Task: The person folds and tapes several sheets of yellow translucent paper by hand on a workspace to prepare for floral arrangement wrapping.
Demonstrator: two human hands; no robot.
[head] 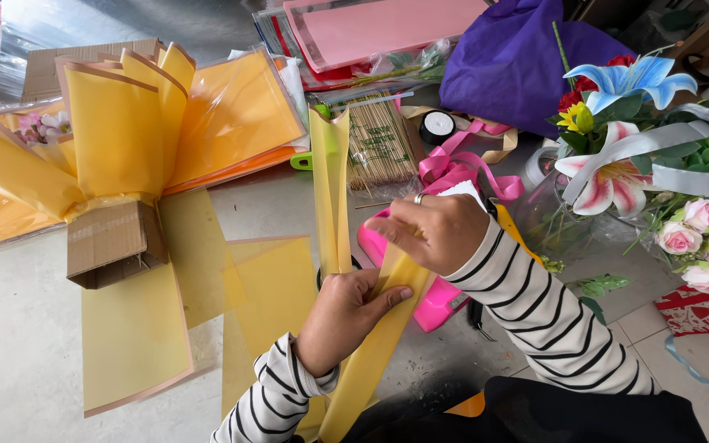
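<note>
Head view: both hands (395, 271) pinch folded yellow sheet (331, 193), btm cut off

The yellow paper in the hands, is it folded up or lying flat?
Folded. The yellow paper is a narrow, creased strip bent into a V, pinched by the left hand and right hand.

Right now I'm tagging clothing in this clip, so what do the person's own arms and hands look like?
Both arms wear long sleeves with black and white horizontal stripes, ending in snug cuffs at the wrists. The left sleeve and the right sleeve match. The left hand is bare of jewellery as far as visible; the right hand has a silver ring on one finger.
</note>
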